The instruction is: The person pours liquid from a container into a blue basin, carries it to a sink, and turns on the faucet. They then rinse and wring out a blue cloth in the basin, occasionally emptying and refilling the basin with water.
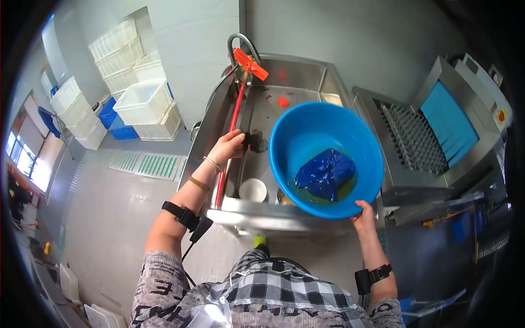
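Observation:
A large blue plastic basin (284, 131) sits tilted over the right side of the steel sink. Inside it, a crumpled dark-blue cloth or plastic piece (326, 174) lies in shallow yellowish liquid. My right hand (363, 216) grips the basin's near right rim, thumb over the edge. My left hand (228, 146) is above the sink's left side, fingers closed on a dark, wiry scouring pad (256, 141). Beneath that hand runs a red pole (232, 128) with an orange head (250, 64). A white bowl (252, 190) stands near the sink's front.
The metal sink (273, 206) has a curved faucet pipe (243, 37) at its back left. A red round object (283, 102) lies on its floor. To the right stands a conveyor machine (413, 136) with a blue strip curtain (448, 123). White crates (143, 104) are stacked at left.

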Action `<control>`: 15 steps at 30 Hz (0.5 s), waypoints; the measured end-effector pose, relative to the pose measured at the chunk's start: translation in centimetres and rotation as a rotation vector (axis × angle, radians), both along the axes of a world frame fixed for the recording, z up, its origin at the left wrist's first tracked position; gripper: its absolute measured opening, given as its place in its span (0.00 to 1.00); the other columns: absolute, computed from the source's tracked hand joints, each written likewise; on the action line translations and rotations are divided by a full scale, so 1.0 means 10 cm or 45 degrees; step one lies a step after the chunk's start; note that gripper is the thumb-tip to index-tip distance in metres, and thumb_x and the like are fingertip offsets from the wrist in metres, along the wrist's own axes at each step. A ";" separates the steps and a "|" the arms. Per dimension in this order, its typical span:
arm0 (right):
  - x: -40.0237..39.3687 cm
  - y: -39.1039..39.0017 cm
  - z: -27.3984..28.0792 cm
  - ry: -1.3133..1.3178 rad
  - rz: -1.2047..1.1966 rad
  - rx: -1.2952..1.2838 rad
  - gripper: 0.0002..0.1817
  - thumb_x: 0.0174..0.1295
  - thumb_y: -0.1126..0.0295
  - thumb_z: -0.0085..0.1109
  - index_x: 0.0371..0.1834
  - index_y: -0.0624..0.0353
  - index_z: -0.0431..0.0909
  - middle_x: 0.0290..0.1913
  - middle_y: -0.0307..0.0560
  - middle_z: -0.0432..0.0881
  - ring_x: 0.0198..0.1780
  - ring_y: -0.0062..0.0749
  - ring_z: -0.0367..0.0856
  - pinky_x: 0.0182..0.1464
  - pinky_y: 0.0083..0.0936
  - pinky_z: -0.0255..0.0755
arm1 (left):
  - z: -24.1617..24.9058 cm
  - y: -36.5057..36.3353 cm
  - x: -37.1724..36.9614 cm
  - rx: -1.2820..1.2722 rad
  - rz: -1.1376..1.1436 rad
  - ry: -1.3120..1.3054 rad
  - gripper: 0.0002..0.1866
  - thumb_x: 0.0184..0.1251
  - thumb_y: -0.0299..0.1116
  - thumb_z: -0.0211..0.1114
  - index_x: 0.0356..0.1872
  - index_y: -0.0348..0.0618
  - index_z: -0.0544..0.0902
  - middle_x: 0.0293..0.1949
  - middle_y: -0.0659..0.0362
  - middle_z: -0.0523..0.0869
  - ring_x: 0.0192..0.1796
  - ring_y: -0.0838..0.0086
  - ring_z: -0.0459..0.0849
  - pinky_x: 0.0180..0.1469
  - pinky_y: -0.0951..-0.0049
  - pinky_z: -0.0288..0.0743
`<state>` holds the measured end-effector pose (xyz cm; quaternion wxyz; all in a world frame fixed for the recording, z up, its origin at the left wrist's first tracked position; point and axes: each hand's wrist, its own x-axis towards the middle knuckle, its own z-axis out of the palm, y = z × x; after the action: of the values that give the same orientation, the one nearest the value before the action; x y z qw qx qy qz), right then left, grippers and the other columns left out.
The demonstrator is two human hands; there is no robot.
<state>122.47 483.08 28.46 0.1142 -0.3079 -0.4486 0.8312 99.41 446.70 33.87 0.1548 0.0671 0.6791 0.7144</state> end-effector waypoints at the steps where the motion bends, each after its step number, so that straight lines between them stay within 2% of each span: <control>1: -0.20 0.03 -0.04 -0.044 -0.041 -0.031 0.12 0.43 0.74 0.50 0.34 0.56 0.67 0.25 0.37 0.71 0.20 0.23 0.69 0.13 0.17 0.54 | -0.06 0.00 -0.28 -0.011 -0.028 -0.026 0.29 0.56 0.42 0.56 0.57 0.40 0.61 0.49 0.56 0.71 0.50 0.68 0.70 0.44 0.68 0.70; 2: -0.37 0.06 -0.12 -0.049 -0.034 -0.022 0.12 0.43 0.74 0.50 0.34 0.56 0.67 0.25 0.37 0.71 0.20 0.23 0.69 0.13 0.17 0.54 | -0.14 0.01 -0.53 -0.025 -0.056 -0.062 0.30 0.55 0.43 0.57 0.57 0.40 0.61 0.53 0.53 0.69 0.53 0.64 0.68 0.45 0.66 0.70; 3: -0.53 0.10 -0.22 -0.072 -0.033 -0.086 0.12 0.43 0.74 0.50 0.33 0.56 0.67 0.26 0.37 0.71 0.20 0.23 0.68 0.13 0.18 0.54 | -0.20 0.03 -0.78 -0.053 -0.030 -0.055 0.29 0.55 0.41 0.57 0.56 0.40 0.62 0.49 0.55 0.72 0.48 0.67 0.72 0.41 0.68 0.72; 4: -0.70 0.14 -0.32 -0.093 -0.030 -0.153 0.12 0.43 0.74 0.50 0.33 0.56 0.67 0.26 0.37 0.71 0.20 0.23 0.68 0.13 0.18 0.54 | -0.22 0.07 -1.02 -0.048 -0.022 -0.060 0.29 0.55 0.41 0.57 0.56 0.40 0.62 0.49 0.55 0.72 0.48 0.67 0.72 0.41 0.68 0.72; 6: -0.98 0.22 -0.53 -0.119 0.001 -0.160 0.12 0.42 0.74 0.50 0.34 0.56 0.67 0.26 0.37 0.71 0.20 0.23 0.68 0.14 0.18 0.54 | -0.26 0.13 -1.45 -0.218 0.003 -0.097 0.27 0.56 0.40 0.56 0.55 0.40 0.63 0.42 0.58 0.75 0.40 0.72 0.74 0.36 0.70 0.73; 7: -1.10 0.26 -0.64 -0.136 0.022 -0.170 0.13 0.42 0.74 0.50 0.34 0.56 0.67 0.27 0.38 0.71 0.20 0.24 0.68 0.14 0.18 0.55 | -0.30 0.17 -1.67 -0.238 0.050 -0.073 0.26 0.54 0.39 0.57 0.54 0.40 0.64 0.34 0.61 0.76 0.31 0.76 0.73 0.30 0.73 0.73; 11: -1.51 0.36 -1.06 -0.176 0.029 0.008 0.12 0.41 0.74 0.51 0.33 0.58 0.67 0.27 0.39 0.71 0.20 0.24 0.68 0.15 0.18 0.54 | -0.45 0.32 -2.52 -0.406 0.096 -0.099 0.26 0.52 0.38 0.59 0.52 0.39 0.67 0.31 0.60 0.76 0.28 0.77 0.74 0.24 0.75 0.71; 14: -1.85 0.36 -1.14 -0.244 0.030 0.018 0.13 0.41 0.75 0.51 0.34 0.57 0.67 0.26 0.39 0.72 0.20 0.24 0.69 0.15 0.18 0.54 | -0.59 0.47 -3.06 -0.598 0.096 0.006 0.26 0.51 0.38 0.59 0.52 0.38 0.67 0.31 0.59 0.77 0.30 0.76 0.75 0.24 0.76 0.71; 15: -1.91 0.50 -1.38 -0.241 0.123 0.004 0.15 0.40 0.76 0.51 0.35 0.57 0.67 0.26 0.39 0.72 0.20 0.23 0.69 0.15 0.17 0.54 | -0.63 0.51 -3.24 -0.768 0.098 0.103 0.26 0.50 0.39 0.60 0.49 0.36 0.69 0.31 0.56 0.79 0.32 0.73 0.77 0.27 0.74 0.72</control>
<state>103.35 488.04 14.69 0.0317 -0.3629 -0.4731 0.8022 66.98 451.78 27.62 0.1134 0.0209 0.8682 0.4827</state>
